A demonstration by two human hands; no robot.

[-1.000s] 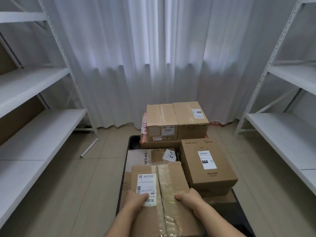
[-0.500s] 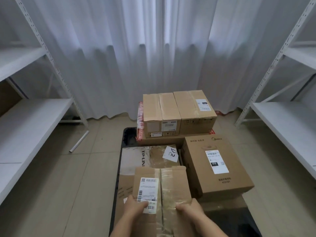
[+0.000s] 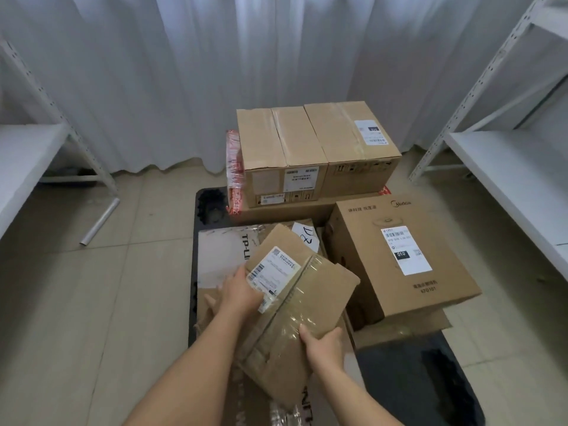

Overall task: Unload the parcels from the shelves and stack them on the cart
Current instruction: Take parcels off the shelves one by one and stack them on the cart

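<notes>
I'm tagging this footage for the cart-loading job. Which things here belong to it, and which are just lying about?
Part of the job:
taped parcel held by the left hand and right hand
stacked boxes
cart
shelves

Lying about:
metal tube
curtain

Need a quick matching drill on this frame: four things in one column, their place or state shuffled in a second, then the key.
Things:
1. taped parcel
2. Midea box
3. metal tube
4. note marked D2

Places or states:
A. lies on the tiled floor by the left shelf's leg
B. tilted, held in both hands above the cart
C. white slip behind the tilted parcel
D. rests on the cart's right side, white label with a black 010 patch on top

Pairs: 1-B, 2-D, 3-A, 4-C
</notes>
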